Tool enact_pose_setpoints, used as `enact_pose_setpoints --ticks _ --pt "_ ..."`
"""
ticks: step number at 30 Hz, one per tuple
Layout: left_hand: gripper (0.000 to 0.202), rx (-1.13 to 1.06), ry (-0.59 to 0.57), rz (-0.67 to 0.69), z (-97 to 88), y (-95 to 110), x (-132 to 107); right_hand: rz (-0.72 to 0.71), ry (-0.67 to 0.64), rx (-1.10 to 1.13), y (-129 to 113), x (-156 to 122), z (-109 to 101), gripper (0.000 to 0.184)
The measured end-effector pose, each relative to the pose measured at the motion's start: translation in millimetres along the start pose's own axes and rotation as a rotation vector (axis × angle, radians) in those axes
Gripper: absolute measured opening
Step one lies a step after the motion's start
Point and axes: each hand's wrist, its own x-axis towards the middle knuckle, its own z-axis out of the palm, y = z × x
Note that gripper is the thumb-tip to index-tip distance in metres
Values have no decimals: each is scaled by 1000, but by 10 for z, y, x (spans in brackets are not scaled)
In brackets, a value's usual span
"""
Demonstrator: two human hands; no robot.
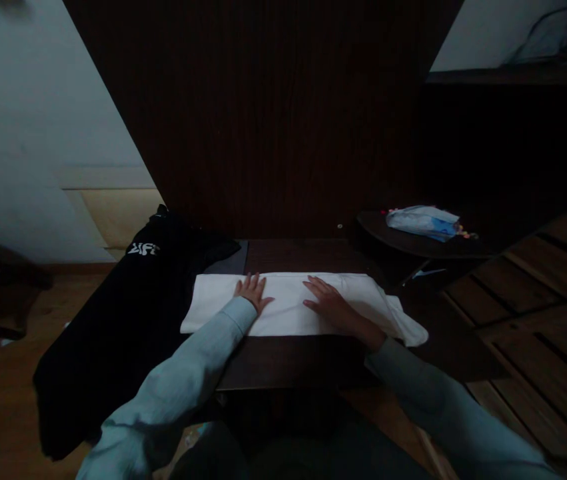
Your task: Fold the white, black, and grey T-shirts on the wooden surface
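Observation:
A white folded cloth [288, 313], perhaps a garment, lies flat in a long strip across the dark wooden table [283, 367]. Its right end spreads into loose, uneven layers. My left hand [253, 291] rests palm down on the cloth left of its middle, with the fingers spread. To the right of it, my right hand [330, 305] also lies on the cloth, fingers stretched out and pointing up and left. Neither hand grips the fabric.
Black clothing with white lettering [113, 333] hangs over the table's left side. A plastic packet [423, 221] sits on a small rounded shelf [388, 241] at right. Behind the table rises a dark wooden panel [283, 120]. Wooden slats [553, 347] stand at far right.

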Motion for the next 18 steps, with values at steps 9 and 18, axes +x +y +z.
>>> enact_pose_setpoints --ticks 9,18 --pt "50 24 246 -121 -226 -431 -50 174 -40 -69 544 -187 23 53" --pt "26 -913 100 -372 -13 -53 -1362 -236 -76 343 -748 -369 148 38"
